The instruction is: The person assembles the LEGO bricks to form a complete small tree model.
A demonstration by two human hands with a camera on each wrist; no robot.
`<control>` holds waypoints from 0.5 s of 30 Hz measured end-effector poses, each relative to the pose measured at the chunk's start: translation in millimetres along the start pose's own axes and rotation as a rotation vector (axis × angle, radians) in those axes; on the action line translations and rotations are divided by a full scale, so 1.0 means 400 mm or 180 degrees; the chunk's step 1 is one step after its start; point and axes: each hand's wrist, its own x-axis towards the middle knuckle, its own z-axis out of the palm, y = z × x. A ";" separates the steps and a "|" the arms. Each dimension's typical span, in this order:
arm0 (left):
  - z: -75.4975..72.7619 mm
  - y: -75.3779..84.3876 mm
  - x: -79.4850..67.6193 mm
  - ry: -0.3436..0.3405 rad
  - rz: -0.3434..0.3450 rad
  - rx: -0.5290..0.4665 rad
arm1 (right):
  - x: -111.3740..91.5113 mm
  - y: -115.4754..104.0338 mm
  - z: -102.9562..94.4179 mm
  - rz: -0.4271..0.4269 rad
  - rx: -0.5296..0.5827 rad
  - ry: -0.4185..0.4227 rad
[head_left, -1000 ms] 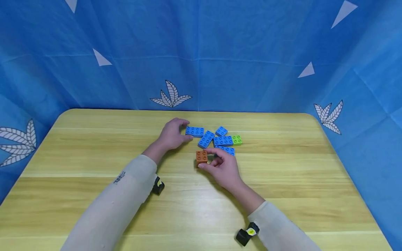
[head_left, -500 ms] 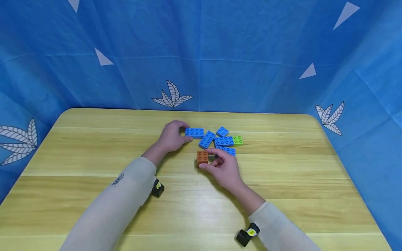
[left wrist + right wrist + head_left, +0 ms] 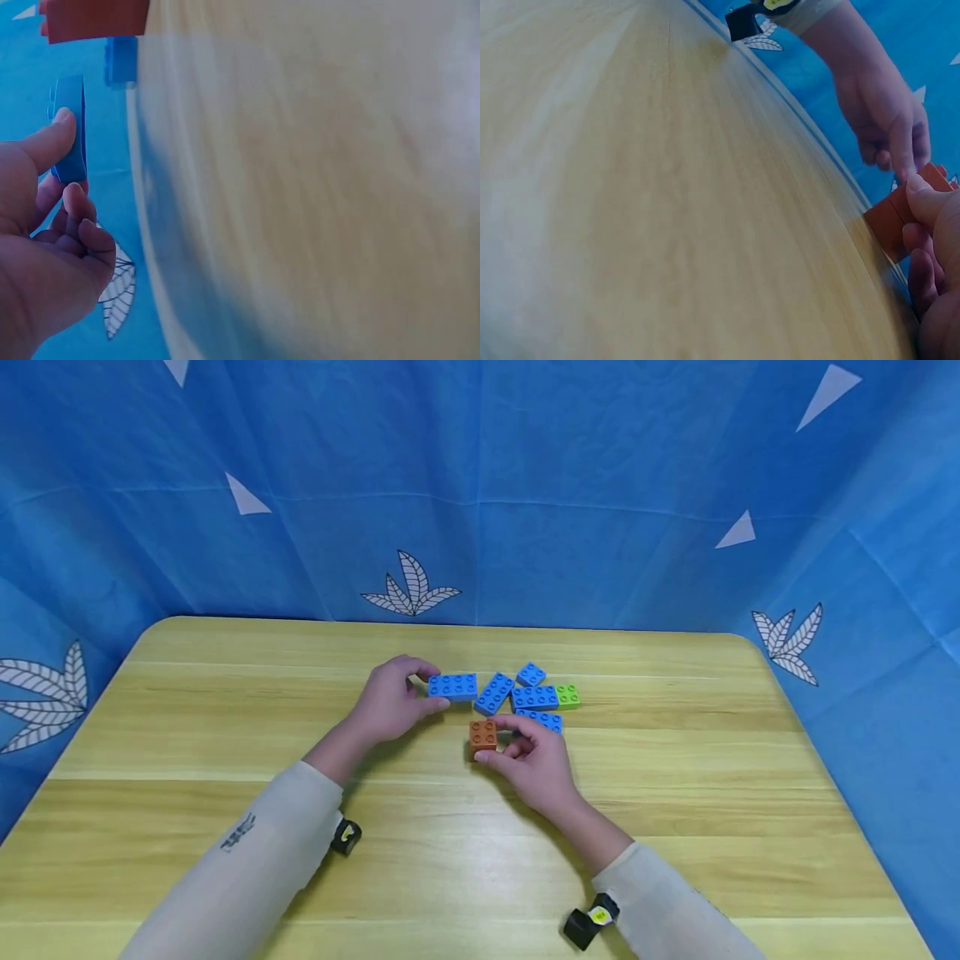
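Currently, from my remote station, I see the person's left hand (image 3: 390, 700) pinching a blue two-by-four brick (image 3: 452, 687) between thumb and fingers; the left wrist view shows me that brick clear of the wooden table (image 3: 720, 793), studs up. I can make out the right hand (image 3: 536, 767) gripping a rust-brown two-by-two stack (image 3: 483, 739), with a seam across its side, in front of the other bricks. Just right of the lifted piece I have a diagonal blue brick (image 3: 493, 694), then a small blue two-by-two brick (image 3: 531, 674) behind a long blue brick (image 3: 534, 697) that touches a lime-green brick (image 3: 567, 696). Another blue brick (image 3: 546, 721) is partly hidden by the right hand. Beyond the table I see a blue curtain (image 3: 600, 460).
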 end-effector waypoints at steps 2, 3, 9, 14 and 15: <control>-0.007 0.010 -0.015 -0.0009 0.0020 -0.0024 | -0.001 -0.001 0.001 -0.0006 -0.0006 0.0006; -0.011 0.015 -0.023 -0.0012 0.0027 -0.0040 | -0.001 -0.001 0.002 -0.0004 -0.0008 0.0007; -0.025 0.039 -0.063 -0.0055 0.0108 -0.0118 | 0.000 -0.002 0.002 0.0038 0.0007 -0.0001; -0.029 0.046 -0.094 -0.0080 0.0234 -0.0166 | 0.000 -0.001 0.001 0.0063 -0.0003 0.0004; -0.030 0.047 -0.098 -0.0085 0.0259 -0.0184 | 0.000 -0.001 0.001 0.0061 -0.0006 0.0002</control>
